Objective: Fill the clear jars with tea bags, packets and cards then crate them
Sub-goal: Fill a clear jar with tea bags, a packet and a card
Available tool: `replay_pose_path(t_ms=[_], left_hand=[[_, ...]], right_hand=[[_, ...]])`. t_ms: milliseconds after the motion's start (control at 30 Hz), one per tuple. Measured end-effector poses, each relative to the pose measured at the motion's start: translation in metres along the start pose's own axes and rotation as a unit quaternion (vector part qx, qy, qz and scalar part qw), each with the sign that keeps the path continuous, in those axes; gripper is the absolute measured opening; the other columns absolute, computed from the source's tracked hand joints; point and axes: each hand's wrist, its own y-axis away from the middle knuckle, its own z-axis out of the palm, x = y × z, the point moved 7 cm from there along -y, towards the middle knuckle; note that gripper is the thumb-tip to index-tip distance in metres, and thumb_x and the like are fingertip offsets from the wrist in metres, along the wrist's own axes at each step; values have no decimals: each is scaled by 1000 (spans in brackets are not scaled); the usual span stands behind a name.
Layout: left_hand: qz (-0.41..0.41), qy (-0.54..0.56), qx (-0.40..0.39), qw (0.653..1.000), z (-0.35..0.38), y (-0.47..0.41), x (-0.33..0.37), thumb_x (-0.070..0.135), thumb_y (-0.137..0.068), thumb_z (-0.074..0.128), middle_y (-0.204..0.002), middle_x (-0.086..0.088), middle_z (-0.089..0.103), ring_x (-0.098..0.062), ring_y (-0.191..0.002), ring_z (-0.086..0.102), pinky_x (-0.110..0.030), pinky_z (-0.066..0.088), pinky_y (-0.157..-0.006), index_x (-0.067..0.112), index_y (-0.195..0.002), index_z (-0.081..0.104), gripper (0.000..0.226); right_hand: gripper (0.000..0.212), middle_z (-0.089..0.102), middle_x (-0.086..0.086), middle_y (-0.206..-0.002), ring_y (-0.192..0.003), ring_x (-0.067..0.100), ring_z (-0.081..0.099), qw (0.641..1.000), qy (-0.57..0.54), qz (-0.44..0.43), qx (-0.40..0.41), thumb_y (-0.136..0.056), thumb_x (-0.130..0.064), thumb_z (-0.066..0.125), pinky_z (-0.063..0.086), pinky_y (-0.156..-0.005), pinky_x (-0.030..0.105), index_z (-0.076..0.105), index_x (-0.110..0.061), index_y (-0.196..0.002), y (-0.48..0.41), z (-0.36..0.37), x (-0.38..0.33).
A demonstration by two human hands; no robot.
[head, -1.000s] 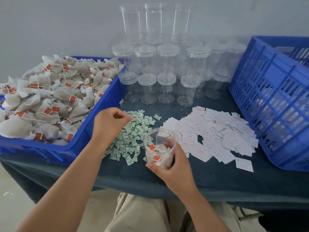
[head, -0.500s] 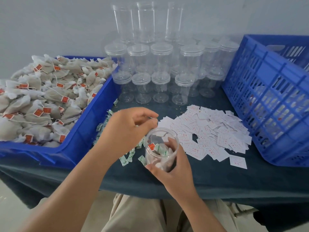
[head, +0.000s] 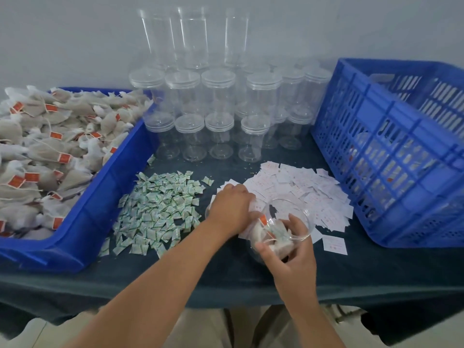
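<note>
Carrying everything is a desk (head: 200,277) under a dark cloth. The open jar (head: 276,233) is at its near middle, tilted with its mouth turned up and away from the person. To the right of that jar and beyond it stands a tall blue crate (head: 391,156) with slotted walls; pale shapes show through the slots but cannot be made out. Far left of the jar lies a shallow blue tray (head: 100,209), heaped with tea bags (head: 50,146) that carry orange tags. Behind the jar, against the wall, clear lidded jars (head: 218,116) stand stacked in tiers, with taller clear tubes at the very back. Just behind the jar and to its right spreads a pile of white cards (head: 301,187) with red print, whose near edge reaches the jar. Left of the jar, apart from it, lies a pile of green-and-white packets (head: 158,209). The jar itself holds a few tea bags, one orange tag showing through its wall. The right hand (head: 293,257) grips the jar from the near side, fingers and thumb curled round it. The left hand (head: 231,209) rests on the cards just left of the jar's mouth, fingers bent down onto them; whether they pinch a card cannot be told. One card (head: 335,244) lies alone to the right of the jar.
</note>
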Motion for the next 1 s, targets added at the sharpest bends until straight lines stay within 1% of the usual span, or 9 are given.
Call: replay_pose_path(t_ms=[100,200,333,433,600,767,833,933,1000], left_hand=[[-32,77,51,995,-3,-4,-6,30,-91,72,-119,0,66,-26,-116,54,-36,46,-99,25,-106,78,17],[-61,155,83,983,-9,-1,-12,34,-91,75,-99,10,73,-14,-98,64,-30,50,-84,26,-90,80,10],[-100,289,106,946,-38,11,-23,39,-97,74,-78,24,75,5,-66,66,-14,47,-59,31,-100,84,13],[-95,374,148,911,-80,26,-23,35,-98,72,-78,26,75,7,-66,67,-10,43,-52,39,-100,78,8],[27,372,85,924,-128,54,11,43,-88,81,-82,20,77,1,-73,69,-15,52,-63,42,-86,76,5],[108,86,-24,990,-95,57,44,54,-81,81,-97,17,59,-2,-98,48,-22,37,-83,48,-90,77,12],[100,98,-27,990,-90,53,44,61,-79,78,-98,18,56,0,-97,47,-17,34,-79,51,-95,74,19],[14,280,67,957,-105,45,14,52,-89,73,-87,22,68,3,-80,61,-13,42,-68,44,-87,73,8],[-69,209,93,971,-102,43,-19,46,-95,68,-93,22,72,1,-87,66,-24,52,-75,40,-96,72,7]], right_hand=[[90,64,-27,-132,-125,0,62,1000,19,-1,-16,-58,-61,87,47,-96,8,52,-43,-138,0,0,3],[93,63,-28,-133,-126,0,62,999,27,-3,-21,-59,-62,87,46,-95,8,53,-37,-143,0,-1,5],[93,61,-29,-135,-129,-1,60,999,39,-2,-28,-60,-66,88,47,-99,10,50,-45,-142,0,0,8],[89,60,-32,-135,-129,-2,60,997,55,-3,-49,-59,-68,88,49,-100,12,47,-54,-137,0,5,8],[93,63,-25,-134,-128,5,62,995,62,-14,-75,-61,-61,92,55,-101,22,51,-42,-142,2,11,5],[94,67,-18,-132,-128,9,64,994,74,-29,-81,-63,-58,91,55,-105,32,55,-29,-145,3,14,1],[96,66,-17,-134,-130,10,63,994,78,-30,-76,-63,-59,91,55,-107,39,54,-28,-146,4,13,3],[98,65,-21,-135,-132,8,61,994,79,-24,-74,-62,-60,92,55,-107,38,53,-31,-147,5,12,6],[98,64,-21,-136,-133,8,61,994,81,-25,-74,-62,-60,93,55,-107,36,53,-31,-148,5,12,8]])
